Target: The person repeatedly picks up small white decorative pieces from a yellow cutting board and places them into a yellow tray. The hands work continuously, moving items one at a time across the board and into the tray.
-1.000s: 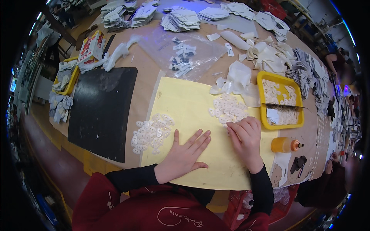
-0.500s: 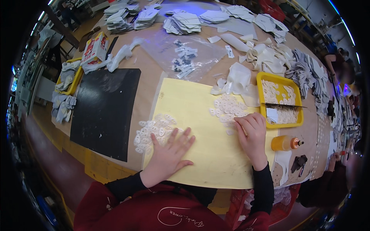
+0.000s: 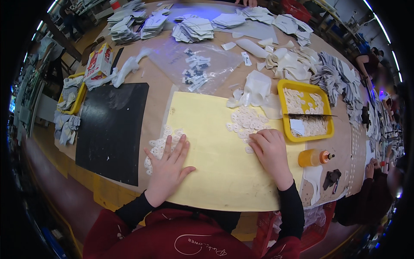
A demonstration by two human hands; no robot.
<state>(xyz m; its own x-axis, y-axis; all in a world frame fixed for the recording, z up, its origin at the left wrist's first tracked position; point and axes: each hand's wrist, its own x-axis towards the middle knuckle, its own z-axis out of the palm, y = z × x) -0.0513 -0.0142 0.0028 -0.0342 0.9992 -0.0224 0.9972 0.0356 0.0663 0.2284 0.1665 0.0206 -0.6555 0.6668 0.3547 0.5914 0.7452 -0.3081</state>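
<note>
A pile of small pale oval pieces with cut-out centres point(image 3: 154, 149) lies at the left edge of the yellow sheet point(image 3: 207, 172). My left hand point(image 3: 167, 170) rests flat over this pile, its fingers spread, hiding part of it. Toward the sheet's right side lies a second group of the same oval pieces point(image 3: 246, 121). At its near edge my right hand point(image 3: 271, 151) has thumb and fingertips pinched together low over the sheet. Whatever lies between those fingertips is too small or hidden to make out.
A yellow tray point(image 3: 281, 97) with more pale pieces and a dark divider stands at right. Nearer is an orange bottle point(image 3: 311, 158). A black board point(image 3: 112, 134) lies left. Stacked cut panels point(image 3: 194, 29) line the far side, where another person's hands point(image 3: 248, 2) show.
My left hand has moved left across the sheet, onto the left pile. The right hand stays pinched by the right group. Another person's hands have come into view at the far edge.
</note>
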